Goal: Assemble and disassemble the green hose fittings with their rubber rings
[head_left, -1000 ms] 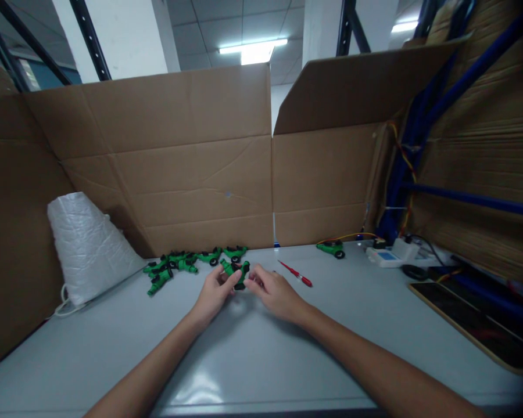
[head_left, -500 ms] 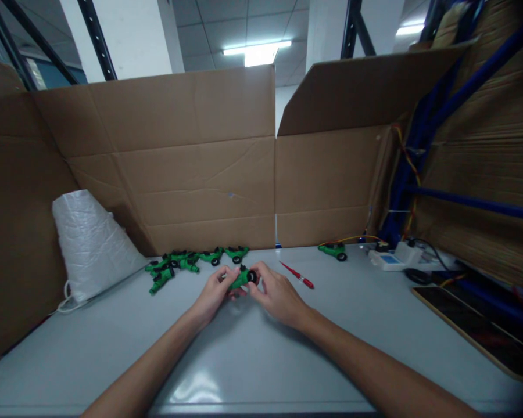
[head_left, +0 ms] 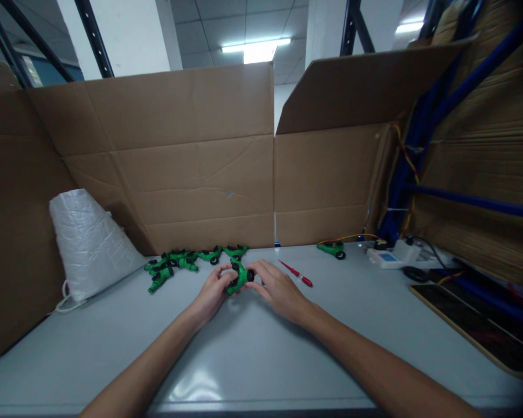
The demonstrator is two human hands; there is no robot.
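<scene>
A small green plastic toy vehicle with black wheels is held just above the grey table. My left hand grips its left side between thumb and fingers. At the black wheel on the other side, my right hand pinches with thumb and fingertips. Behind and left of my hands lies a cluster of similar green toy vehicles, some touching each other. A red screwdriver rests to the right of my right hand. Another green toy vehicle sits farther back on the right.
A white wrapped bundle stands at the left. Cardboard walls enclose the back and sides. At the right are a white power strip with cables, a blue metal frame and a dark flat panel.
The toy vehicle has been turned in my hands, so its forked green body now points toward me and upward. Both hands stay in nearly the same place.
</scene>
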